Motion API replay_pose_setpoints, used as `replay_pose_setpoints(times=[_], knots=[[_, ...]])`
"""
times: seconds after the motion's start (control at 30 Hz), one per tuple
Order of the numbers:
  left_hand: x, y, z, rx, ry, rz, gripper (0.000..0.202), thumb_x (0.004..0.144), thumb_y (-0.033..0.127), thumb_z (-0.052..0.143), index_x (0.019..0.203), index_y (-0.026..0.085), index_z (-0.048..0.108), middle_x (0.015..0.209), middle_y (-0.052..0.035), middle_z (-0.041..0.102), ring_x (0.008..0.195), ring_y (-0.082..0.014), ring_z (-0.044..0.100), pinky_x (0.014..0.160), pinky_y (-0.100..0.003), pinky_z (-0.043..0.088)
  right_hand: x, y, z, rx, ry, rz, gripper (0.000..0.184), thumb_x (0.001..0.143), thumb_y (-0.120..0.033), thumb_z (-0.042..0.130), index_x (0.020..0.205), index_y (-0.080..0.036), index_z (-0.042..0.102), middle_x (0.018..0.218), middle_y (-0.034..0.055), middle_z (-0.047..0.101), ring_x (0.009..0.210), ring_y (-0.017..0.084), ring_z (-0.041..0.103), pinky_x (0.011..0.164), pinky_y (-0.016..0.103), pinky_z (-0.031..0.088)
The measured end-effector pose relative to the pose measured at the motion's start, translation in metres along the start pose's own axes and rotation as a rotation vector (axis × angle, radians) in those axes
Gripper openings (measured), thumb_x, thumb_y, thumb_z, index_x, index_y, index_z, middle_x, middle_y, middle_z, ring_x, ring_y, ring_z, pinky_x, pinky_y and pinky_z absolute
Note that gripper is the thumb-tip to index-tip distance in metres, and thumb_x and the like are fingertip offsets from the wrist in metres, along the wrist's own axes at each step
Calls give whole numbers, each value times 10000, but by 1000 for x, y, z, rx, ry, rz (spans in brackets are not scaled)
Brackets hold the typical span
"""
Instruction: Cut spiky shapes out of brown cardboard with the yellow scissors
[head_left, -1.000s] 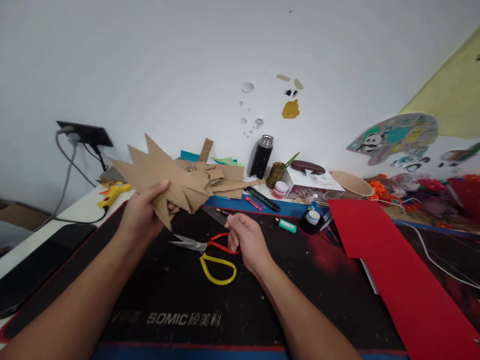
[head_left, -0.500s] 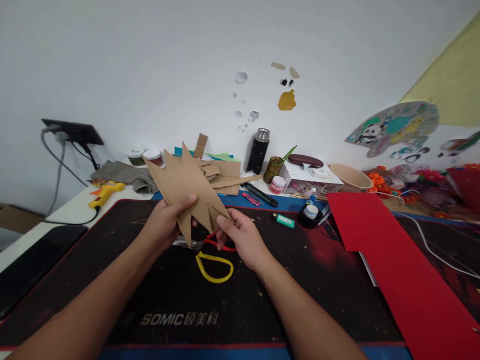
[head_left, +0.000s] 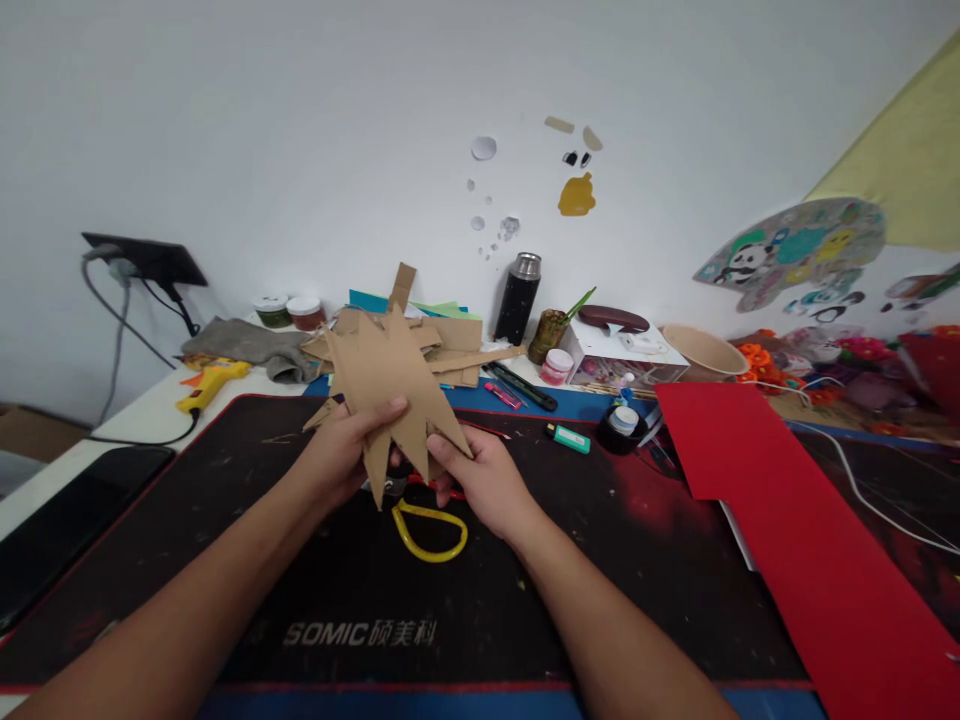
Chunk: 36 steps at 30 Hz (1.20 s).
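the spiky cardboard cutout [head_left: 394,365] is held above the dark mat [head_left: 540,620]: left hand [head_left: 341,440] clamped on its lower left, thumb in front, right hand [head_left: 480,475] pinching a lower point. this looks like a handling or checking step; the next move likely calls for steady grips that spare the points. scissors [head_left: 431,557] lie beneath, partly hidden; cardboard scraps [head_left: 465,335] sit behind on the bench [head_left: 154,398].

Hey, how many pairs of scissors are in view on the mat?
1: the scissors lie on the black mat, partly hidden behind the spiky cardboard; others could be covered.
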<state>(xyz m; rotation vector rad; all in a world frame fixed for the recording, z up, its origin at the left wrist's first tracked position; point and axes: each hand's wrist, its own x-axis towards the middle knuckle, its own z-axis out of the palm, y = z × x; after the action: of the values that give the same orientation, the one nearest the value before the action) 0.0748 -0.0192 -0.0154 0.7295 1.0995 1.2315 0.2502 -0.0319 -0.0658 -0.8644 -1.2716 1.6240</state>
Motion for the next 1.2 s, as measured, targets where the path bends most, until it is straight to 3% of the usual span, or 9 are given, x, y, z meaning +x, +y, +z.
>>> replay_pose_setpoints(times=[0.17, 0.37, 0.8, 0.97, 1.2], knots=[[-1, 3, 4, -9, 76, 34, 189, 699, 136, 825, 863, 85, 745, 656, -90, 748, 369, -143, 570, 294, -215, 447, 0, 2, 3, -115, 8, 16, 575, 893, -773, 723, 897, -204, 637, 642, -58, 599, 390, 89, 483, 390, 228, 393], [2, 2, 5, -64, 114, -14, 147, 708, 101, 791, 838, 96, 723, 646, -79, 746, 345, -115, 541, 283, -184, 413, 0, 4, 7, -105, 43, 38, 571, 892, -772, 724, 885, -210, 622, 586, -75, 552, 366, 82, 421, 364, 223, 318], [1, -3, 2, -86, 121, 106, 271, 651, 144, 863, 867, 129, 700, 614, -17, 703, 335, -99, 511, 305, -186, 411, 0, -2, 12, -38, 62, 23, 564, 865, -760, 754, 852, -218, 599, 582, -86, 511, 358, 77, 415, 340, 221, 300], [1, -2, 2, -92, 108, 51, 250, 656, 154, 832, 869, 104, 713, 637, -42, 714, 342, -94, 507, 300, -180, 385, 1, -1, 12, -9, 48, 38, 577, 852, -768, 762, 872, -214, 604, 602, -85, 535, 357, 69, 405, 340, 219, 303], [-3, -2, 2, -44, 114, 111, 241, 661, 159, 869, 840, 126, 711, 652, -53, 726, 352, -110, 533, 310, -197, 416, -1, -1, 11, -3, 35, 50, 596, 848, -787, 770, 862, -214, 603, 621, -75, 572, 360, 65, 412, 348, 227, 286]])
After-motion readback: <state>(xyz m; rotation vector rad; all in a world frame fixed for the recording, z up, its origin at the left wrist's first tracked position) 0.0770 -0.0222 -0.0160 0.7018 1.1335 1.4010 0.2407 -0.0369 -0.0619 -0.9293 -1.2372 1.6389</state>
